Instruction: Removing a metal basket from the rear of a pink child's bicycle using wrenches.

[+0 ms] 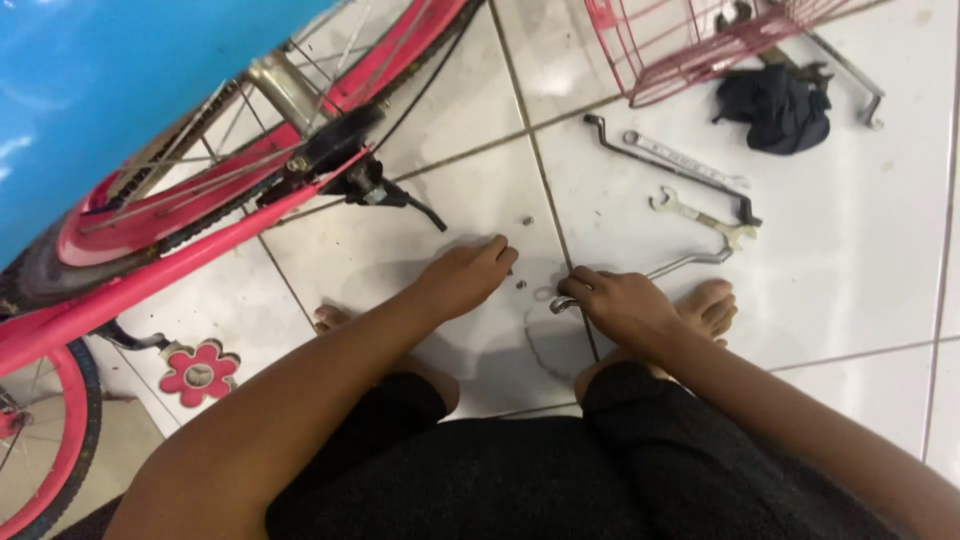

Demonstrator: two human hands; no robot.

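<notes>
White floor tiles carried your work: your right hand gripped a bent silver metal rod, while your left hand's loose fingers hovered by small dark nuts at the grout line; a careless nudge could have scattered them.

Open tile lies right; pink bicycle blocks left, spanners and basket ahead.
</notes>
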